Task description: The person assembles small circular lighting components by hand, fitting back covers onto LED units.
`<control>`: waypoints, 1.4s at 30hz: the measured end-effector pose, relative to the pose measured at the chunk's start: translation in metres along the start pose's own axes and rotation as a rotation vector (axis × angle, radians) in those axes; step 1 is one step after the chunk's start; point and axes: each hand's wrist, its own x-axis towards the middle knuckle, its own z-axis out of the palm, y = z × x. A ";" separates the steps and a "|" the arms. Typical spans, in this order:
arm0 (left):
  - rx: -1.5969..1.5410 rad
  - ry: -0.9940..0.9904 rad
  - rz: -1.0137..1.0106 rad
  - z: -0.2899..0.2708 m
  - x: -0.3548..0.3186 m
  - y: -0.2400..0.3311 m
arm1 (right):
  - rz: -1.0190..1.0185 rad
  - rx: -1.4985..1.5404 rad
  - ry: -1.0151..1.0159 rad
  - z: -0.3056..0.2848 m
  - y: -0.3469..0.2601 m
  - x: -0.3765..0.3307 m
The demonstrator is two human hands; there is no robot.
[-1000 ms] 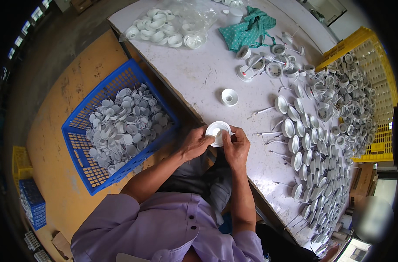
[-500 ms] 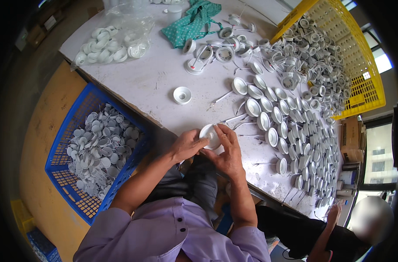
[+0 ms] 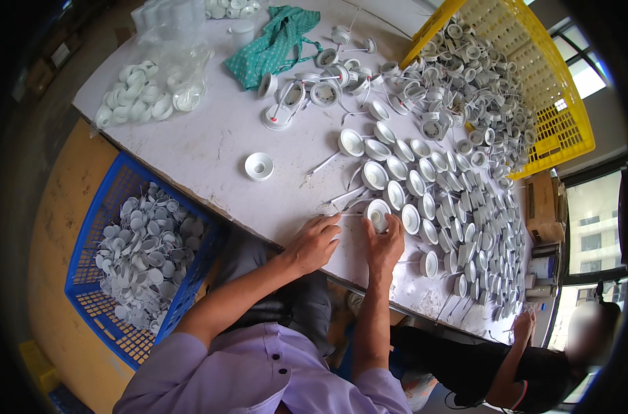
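At the near edge of the cup rows, my right hand (image 3: 385, 243) grips the rim of a white round lamp housing (image 3: 377, 211) between thumb and fingers. A thin white wire (image 3: 353, 214) stretches leftward from this housing. My left hand (image 3: 316, 243) pinches at the wire's far end, its fingertips just over the table. Many similar white housings (image 3: 411, 219) stand tilted in rows beside it, with wires trailing left. Alone on the table to the left sits another white cup-shaped housing (image 3: 258, 166).
A yellow crate (image 3: 559, 103) spills wired housings at the far right. Unsorted housings (image 3: 325, 94), a green dotted cloth (image 3: 272, 48) and a bag of white rings (image 3: 145, 93) lie farther back. A blue crate (image 3: 93, 228) holds white discs at left. Another person (image 3: 527, 372) sits at lower right.
The lamp housing has moved from between both hands near the table edge rightward to the rows. My right hand went with it; my left hand separated and moved slightly right.
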 end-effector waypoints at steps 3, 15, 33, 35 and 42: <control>0.008 0.046 0.038 -0.006 -0.004 -0.006 | 0.038 -0.065 -0.092 -0.014 -0.013 0.005; -0.187 0.126 -0.078 -0.028 -0.009 -0.016 | -0.038 0.199 -0.227 0.053 0.012 0.197; -0.361 0.074 -0.118 -0.039 -0.007 -0.021 | 0.133 0.086 -0.105 0.187 0.108 0.384; -0.344 0.093 -0.142 -0.040 -0.009 -0.020 | 0.313 0.452 -0.111 0.183 0.078 0.374; -0.384 0.076 -0.126 -0.036 -0.009 -0.020 | 0.582 1.422 -0.117 0.103 0.075 0.329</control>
